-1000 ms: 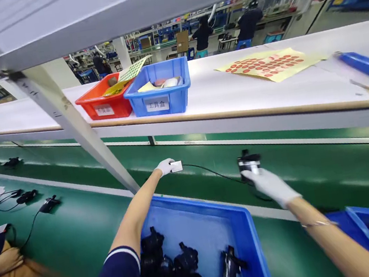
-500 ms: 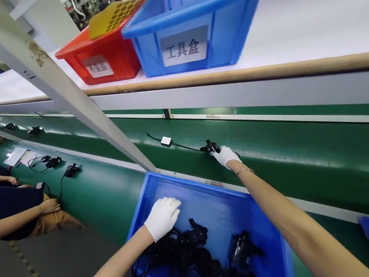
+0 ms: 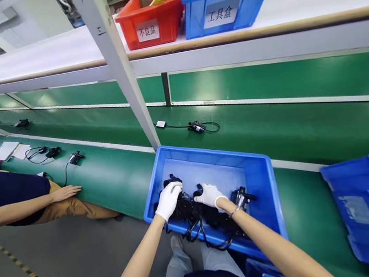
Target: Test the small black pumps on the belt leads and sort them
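A blue bin (image 3: 207,151) in front of me holds a pile of black corded devices (image 3: 186,207), their cables hanging over its near edge. My left hand (image 3: 169,202), in a white glove, is closed on one device at the left of the pile. Gloved in white as well, my right hand (image 3: 210,195) grips another black device (image 3: 198,192) near the middle; its fingertips are partly hidden. To the right of that hand lies another device (image 3: 242,197). Beyond the bin, one more device (image 3: 197,127) rests on the green belt (image 3: 273,130), its cable leading to a small white tag (image 3: 160,124).
A white post (image 3: 122,69) rises beyond the bin's left corner. Above the belt, a shelf (image 3: 283,8) carries a red bin (image 3: 150,23) and a blue bin (image 3: 221,10). More blue bins (image 3: 357,205) stand at right. A co-worker's arm (image 3: 54,196) is at left, near several devices.
My right hand has let go of the device on the belt and come back into the bin. My left hand has moved onto the pile. The view has shifted.
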A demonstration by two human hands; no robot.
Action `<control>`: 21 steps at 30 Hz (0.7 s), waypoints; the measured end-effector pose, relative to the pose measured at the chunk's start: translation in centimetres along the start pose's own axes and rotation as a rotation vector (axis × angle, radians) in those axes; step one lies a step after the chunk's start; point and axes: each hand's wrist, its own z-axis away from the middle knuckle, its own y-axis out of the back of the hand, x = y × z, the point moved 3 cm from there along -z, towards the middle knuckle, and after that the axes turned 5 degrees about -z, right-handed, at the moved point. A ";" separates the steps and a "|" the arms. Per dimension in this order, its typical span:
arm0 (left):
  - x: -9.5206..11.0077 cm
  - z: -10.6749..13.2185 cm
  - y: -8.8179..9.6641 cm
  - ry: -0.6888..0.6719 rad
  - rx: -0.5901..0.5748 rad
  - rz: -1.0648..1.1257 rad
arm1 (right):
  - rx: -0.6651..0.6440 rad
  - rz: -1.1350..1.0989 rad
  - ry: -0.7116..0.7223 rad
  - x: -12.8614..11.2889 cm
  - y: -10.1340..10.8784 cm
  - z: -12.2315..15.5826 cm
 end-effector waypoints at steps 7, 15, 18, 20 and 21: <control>1.1 2.8 -5.2 0.211 -0.313 0.512 | 0.482 -0.182 0.256 0.3 3.6 8.7; 3.0 18.1 -8.5 0.492 -0.608 1.070 | 0.573 -0.429 0.456 0.4 -3.8 24.4; 3.2 21.3 -7.4 0.811 -0.347 1.504 | 0.465 -0.521 0.434 0.6 -8.1 28.5; 3.5 22.4 -6.6 0.949 -0.161 1.643 | 0.351 -0.543 0.427 0.5 -10.1 31.2; 3.6 22.7 -6.3 0.981 -0.149 1.652 | 0.306 -0.551 0.415 0.5 -10.5 32.6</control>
